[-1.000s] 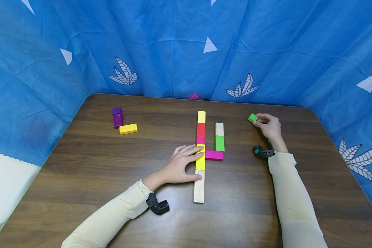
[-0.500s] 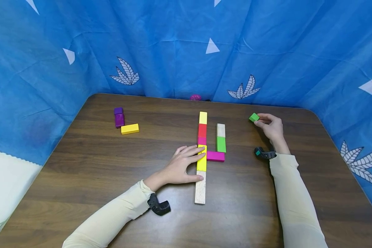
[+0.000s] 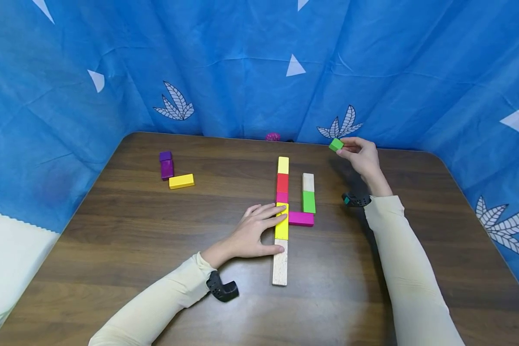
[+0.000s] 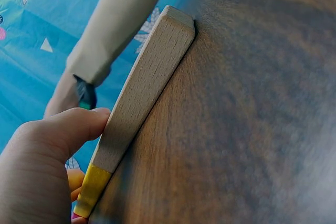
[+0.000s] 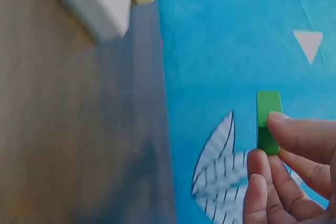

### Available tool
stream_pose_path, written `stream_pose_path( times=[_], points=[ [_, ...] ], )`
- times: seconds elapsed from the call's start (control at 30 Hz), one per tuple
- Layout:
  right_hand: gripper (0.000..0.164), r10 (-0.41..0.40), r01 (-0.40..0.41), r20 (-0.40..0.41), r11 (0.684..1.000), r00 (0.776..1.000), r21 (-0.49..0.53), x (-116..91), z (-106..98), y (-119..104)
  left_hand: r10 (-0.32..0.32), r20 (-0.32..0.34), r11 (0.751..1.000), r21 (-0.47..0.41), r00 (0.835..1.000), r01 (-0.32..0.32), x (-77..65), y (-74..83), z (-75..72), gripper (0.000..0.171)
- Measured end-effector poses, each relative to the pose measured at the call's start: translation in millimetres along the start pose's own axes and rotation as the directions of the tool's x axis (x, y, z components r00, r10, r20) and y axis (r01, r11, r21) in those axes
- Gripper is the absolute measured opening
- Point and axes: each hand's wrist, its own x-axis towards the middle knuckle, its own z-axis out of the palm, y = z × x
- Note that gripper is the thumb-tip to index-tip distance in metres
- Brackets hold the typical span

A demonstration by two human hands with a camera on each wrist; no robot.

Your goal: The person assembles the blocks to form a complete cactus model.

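My right hand (image 3: 362, 157) pinches a small green block (image 3: 336, 144) between thumb and fingers, raised above the far right of the table. In the right wrist view the green block (image 5: 269, 108) stands out against the blue cloth. My left hand (image 3: 255, 231) rests with spread fingers on a line of blocks: two fingers lie on the long yellow block (image 3: 282, 230), the thumb on the plain wooden block (image 3: 279, 269). Farther up the line come a pink block (image 3: 282, 197), a red block (image 3: 282, 182) and a pale yellow block (image 3: 283, 165).
A magenta block (image 3: 301, 219) juts right from the line, with a green block (image 3: 309, 202) and a pale wooden block (image 3: 308, 182) beyond it. At the left lie purple blocks (image 3: 166, 169) and a yellow block (image 3: 181, 181). A blue cloth (image 3: 242, 96) hangs behind the table.
My right hand has moved left and away from me, lifting the green block. The left hand stays on the line of blocks.
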Motion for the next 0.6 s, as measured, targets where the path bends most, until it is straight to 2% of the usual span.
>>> stream_pose_path(
  times=[0.1, 0.27, 0.6],
  points=[
    [0.038, -0.023, 0.023, 0.027, 1.0, 0.999, 0.007, 9, 11, -16, 0.0, -0.001, 1.0, -0.002, 1.0, 0.0, -0.3, 0.3, -0.6, 0.078],
    [0.038, -0.017, 0.016, 0.089, 1.0, 0.996, 0.017, 19, 28, -38, -0.005, 0.01, 1.0, 0.004, 1.0, 0.005, 0.1, 1.6, -0.9, 0.077],
    [0.036, -0.051, 0.049, 0.208, 0.999, 0.977, 0.015, 32, 62, -63, -0.017, 0.017, 1.0, -0.007, 1.0, 0.018, -0.9, 2.0, -2.3, 0.077]
  ],
)
